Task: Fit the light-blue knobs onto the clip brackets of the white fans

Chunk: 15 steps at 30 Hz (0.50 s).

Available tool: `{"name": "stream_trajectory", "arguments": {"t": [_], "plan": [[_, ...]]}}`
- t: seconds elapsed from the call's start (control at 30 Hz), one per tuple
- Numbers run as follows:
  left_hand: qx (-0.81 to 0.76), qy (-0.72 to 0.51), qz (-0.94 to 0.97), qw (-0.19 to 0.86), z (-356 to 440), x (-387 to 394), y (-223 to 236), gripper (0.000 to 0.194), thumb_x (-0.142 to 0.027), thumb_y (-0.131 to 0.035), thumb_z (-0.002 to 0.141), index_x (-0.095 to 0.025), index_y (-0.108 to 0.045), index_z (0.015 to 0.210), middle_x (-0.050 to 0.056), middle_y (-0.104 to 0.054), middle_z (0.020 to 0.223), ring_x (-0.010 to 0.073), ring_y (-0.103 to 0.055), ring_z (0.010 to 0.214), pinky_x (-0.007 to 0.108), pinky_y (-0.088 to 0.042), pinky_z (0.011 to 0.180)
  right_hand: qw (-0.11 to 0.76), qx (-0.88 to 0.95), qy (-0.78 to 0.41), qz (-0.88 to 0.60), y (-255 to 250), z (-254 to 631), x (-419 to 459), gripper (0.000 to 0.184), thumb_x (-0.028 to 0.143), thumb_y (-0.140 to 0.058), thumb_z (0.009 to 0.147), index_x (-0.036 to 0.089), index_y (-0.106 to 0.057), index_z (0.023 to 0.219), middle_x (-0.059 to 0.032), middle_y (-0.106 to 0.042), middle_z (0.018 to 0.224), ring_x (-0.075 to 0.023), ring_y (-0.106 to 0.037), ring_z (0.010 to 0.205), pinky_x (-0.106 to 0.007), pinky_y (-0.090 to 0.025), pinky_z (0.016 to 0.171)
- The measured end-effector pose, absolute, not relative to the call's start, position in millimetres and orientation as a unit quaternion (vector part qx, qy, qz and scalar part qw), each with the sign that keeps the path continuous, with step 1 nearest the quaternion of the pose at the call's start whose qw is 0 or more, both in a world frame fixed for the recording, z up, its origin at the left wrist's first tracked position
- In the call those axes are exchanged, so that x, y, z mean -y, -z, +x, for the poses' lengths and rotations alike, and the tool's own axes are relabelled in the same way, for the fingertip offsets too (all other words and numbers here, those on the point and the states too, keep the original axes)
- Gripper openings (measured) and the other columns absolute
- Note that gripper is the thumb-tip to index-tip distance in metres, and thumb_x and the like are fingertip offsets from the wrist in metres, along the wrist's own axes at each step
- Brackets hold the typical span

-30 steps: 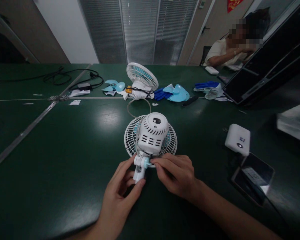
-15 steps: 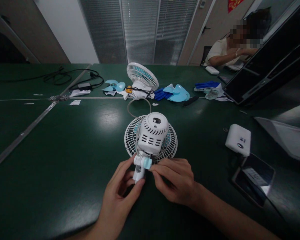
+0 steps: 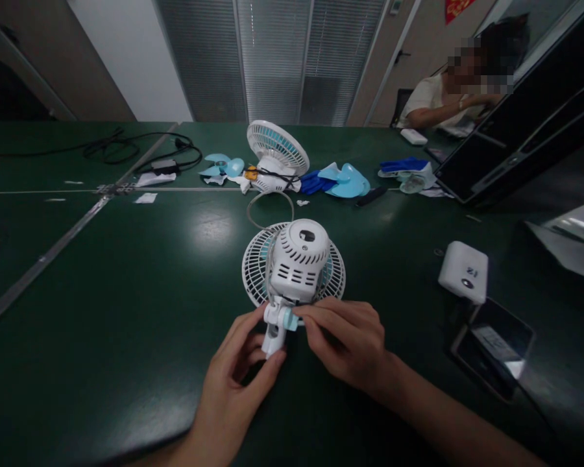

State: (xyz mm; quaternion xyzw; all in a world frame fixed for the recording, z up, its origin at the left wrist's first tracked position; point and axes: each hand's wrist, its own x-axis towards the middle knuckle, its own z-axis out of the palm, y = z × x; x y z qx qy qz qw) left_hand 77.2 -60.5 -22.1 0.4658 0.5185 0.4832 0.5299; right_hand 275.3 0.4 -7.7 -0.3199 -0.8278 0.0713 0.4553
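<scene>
- The left hand (image 3: pixel 236 379) curls around the white bracket (image 3: pixel 273 338) at the near end of a fan, thumb on one side and fingers on the other, gripping it.
- The right hand (image 3: pixel 349 337) has its fingertips closed at the edge of the light-blue knob (image 3: pixel 291 318) on that bracket (the thumb is partly hidden).
- Just beyond both hands, the white motor housing (image 3: pixel 296 266) of the fan stands over its cage, vented with slots; an oblong opening in its top shows something pale inside (too small to name).
- Under the housing, the round white cage (image 3: pixel 255 267) lies face down on the green table (image 3: pixel 126 311), with light-blue blades (image 3: pixel 327 272) behind its bars.
- Farther ahead of the hands, a second fan (image 3: pixel 272 170) tilts upward, its cage also holding light-blue blades (image 3: pixel 274 137).
- Beside it, left and right, lie loose light-blue blade sets, the left (image 3: pixel 234 167) and the right (image 3: pixel 349 183), the latter near a blue glove (image 3: pixel 314 183).
- Right of the right hand, a white power bank (image 3: pixel 462 266) sits by a dark phone (image 3: pixel 499 344).
- Far beyond, to the right, a person (image 3: pixel 431 104) sits at the table.
</scene>
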Motion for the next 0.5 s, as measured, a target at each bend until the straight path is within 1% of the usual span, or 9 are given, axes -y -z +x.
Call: {"name": "stream_trajectory", "arguments": {"t": [0.1,0.2,0.27,0.4,0.5], "plan": [[-0.520,-0.488,0.454,0.534,77.3,59.9,22.9,0.049,-0.030,-0.076,0.088,-0.035,-0.062,0.135,0.003,-0.069,0.127,0.0170,-0.072,0.101,0.024,-0.060,0.091,0.437,0.837,-0.072,-0.321,8.1,275.9,-1.0,0.016,0.012,-0.060,0.090,0.019,-0.069,0.102,0.0001,-0.074,0.084,-0.0115,-0.068,0.065,-0.026,-0.052,0.059],[-0.519,-0.486,0.452,0.539,77.4,59.8,23.8,0.049,-0.031,-0.076,0.088,-0.036,-0.061,0.134,0.002,-0.066,0.131,0.0163,-0.071,0.104,0.023,-0.059,0.092,0.441,0.847,-0.072,-0.287,7.4,275.3,0.5,0.021,0.011,-0.061,0.089,0.018,-0.068,0.107,-0.0005,-0.076,0.088,-0.0118,-0.070,0.070,-0.026,-0.054,0.063],[-0.518,-0.482,0.457,0.539,77.2,59.9,24.1,0.048,-0.031,-0.076,0.088,-0.036,-0.062,0.134,0.002,-0.065,0.130,0.0155,-0.070,0.103,0.022,-0.059,0.091,0.452,0.838,-0.064,-0.298,6.5,275.0,0.9,0.022,0.010,-0.060,0.090,0.019,-0.067,0.109,-0.0006,-0.076,0.089,-0.0117,-0.070,0.071,-0.026,-0.054,0.064],[-0.517,-0.482,0.450,0.545,76.2,59.5,24.2,0.049,-0.031,-0.075,0.090,-0.036,-0.059,0.136,0.002,-0.067,0.129,0.0152,-0.070,0.103,0.022,-0.058,0.092,0.446,0.834,-0.054,-0.319,5.5,274.7,0.4,0.016,0.012,-0.060,0.091,0.019,-0.068,0.103,-0.0003,-0.075,0.084,-0.0117,-0.068,0.066,-0.026,-0.052,0.059],[-0.516,-0.484,0.451,0.544,75.9,59.1,23.3,0.049,-0.032,-0.075,0.089,-0.035,-0.060,0.135,0.002,-0.067,0.131,0.0163,-0.071,0.106,0.023,-0.058,0.093,0.445,0.844,-0.066,-0.291,4.7,273.5,1.7,0.017,0.011,-0.061,0.090,0.018,-0.068,0.104,-0.0007,-0.075,0.086,-0.0116,-0.069,0.068,-0.026,-0.053,0.062]]}}
